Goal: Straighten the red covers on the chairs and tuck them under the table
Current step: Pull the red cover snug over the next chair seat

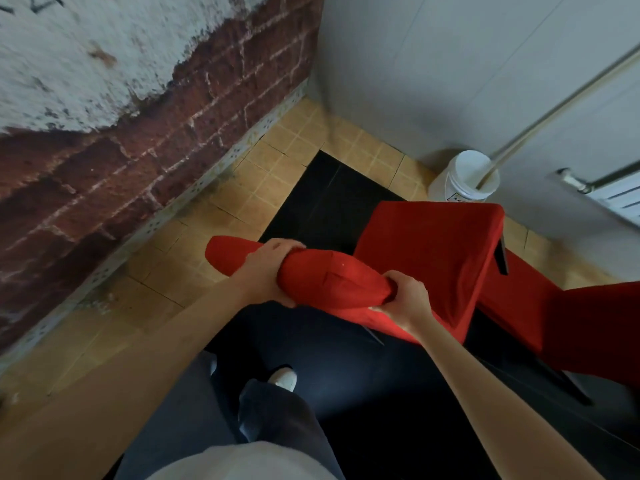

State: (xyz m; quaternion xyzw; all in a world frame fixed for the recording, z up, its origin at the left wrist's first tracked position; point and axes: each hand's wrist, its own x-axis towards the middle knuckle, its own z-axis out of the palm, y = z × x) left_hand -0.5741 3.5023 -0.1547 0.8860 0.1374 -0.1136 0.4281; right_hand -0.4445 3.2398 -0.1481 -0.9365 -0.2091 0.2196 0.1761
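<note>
A chair in a red cover [429, 251] stands in front of me on a black floor strip, its backrest top towards me. My left hand [270, 271] grips the left part of the covered backrest top [329, 278], fingers curled over it. My right hand [405, 299] grips the red fabric at the right end of the backrest. A second red-covered chair [588, 327] is at the right edge. No table is in view.
A brick-pattern wall [121, 140] runs along the left, with yellow floor tiles [194, 258] beside it. A white bucket [464, 178] with a pole in it stands against the grey wall behind the chair. A radiator [616, 199] is at far right. My shoe [284, 379] is below.
</note>
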